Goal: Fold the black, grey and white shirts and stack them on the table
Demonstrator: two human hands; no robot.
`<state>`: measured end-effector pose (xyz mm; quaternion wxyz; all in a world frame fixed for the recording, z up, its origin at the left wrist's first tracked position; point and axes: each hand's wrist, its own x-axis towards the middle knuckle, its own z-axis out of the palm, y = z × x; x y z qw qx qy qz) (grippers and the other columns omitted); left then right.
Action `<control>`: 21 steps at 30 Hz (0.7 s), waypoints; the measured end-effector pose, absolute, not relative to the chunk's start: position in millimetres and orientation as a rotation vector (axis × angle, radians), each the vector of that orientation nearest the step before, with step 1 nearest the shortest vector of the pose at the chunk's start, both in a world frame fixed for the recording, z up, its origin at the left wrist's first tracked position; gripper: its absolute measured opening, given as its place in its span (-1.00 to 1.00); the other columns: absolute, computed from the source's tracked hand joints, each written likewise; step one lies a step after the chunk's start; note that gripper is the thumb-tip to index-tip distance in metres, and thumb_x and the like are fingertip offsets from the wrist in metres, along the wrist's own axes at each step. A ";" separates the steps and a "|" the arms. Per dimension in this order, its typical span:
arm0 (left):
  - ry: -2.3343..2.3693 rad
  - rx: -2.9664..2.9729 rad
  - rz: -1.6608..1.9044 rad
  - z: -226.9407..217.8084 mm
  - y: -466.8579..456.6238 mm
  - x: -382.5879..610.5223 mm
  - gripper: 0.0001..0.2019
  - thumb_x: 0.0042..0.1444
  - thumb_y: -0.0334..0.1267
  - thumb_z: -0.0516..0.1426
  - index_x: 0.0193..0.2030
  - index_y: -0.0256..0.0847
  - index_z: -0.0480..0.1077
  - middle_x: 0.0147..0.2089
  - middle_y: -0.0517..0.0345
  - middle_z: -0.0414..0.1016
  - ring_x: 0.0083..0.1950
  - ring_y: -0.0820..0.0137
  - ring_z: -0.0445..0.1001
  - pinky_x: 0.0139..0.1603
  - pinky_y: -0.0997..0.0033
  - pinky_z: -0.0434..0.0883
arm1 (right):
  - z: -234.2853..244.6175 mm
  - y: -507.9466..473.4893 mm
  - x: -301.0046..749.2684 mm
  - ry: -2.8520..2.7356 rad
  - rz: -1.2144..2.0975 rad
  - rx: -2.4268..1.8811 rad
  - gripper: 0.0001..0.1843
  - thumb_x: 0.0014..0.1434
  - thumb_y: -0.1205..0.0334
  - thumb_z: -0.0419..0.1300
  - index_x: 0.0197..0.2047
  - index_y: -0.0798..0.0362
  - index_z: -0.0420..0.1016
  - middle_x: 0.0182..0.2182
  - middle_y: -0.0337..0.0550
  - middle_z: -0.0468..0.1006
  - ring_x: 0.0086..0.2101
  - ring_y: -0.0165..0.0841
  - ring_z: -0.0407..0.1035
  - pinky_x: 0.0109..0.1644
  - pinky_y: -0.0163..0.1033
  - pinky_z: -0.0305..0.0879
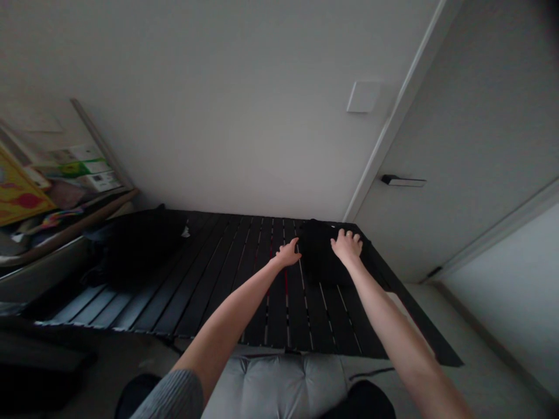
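A black slatted table stands against the white wall. At its far right corner lies a folded black cloth. My right hand rests palm down on the cloth, fingers spread, a ring on one finger. My left hand lies at the cloth's left edge, fingers stretched out and touching it. Neither hand grips anything.
A heap of black fabric lies on the table's far left. A shelf with colourful books and boxes stands at the left. A white door with a dark handle is at the right. A grey cushion is below.
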<state>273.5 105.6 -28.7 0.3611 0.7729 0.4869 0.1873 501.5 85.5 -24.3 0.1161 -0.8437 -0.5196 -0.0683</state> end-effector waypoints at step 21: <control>2.056 2.201 0.518 -24.5 103.6 64.0 -0.39 0.06 -0.36 0.04 0.31 -0.16 0.11 0.36 -0.11 0.12 0.39 0.04 -0.06 0.28 -0.14 0.02 | -57.1 91.5 327.0 -1.866 0.133 -2.281 -0.36 0.33 -0.09 -0.11 0.26 0.20 0.25 0.30 0.24 0.10 0.30 0.11 -0.15 0.25 0.15 -0.06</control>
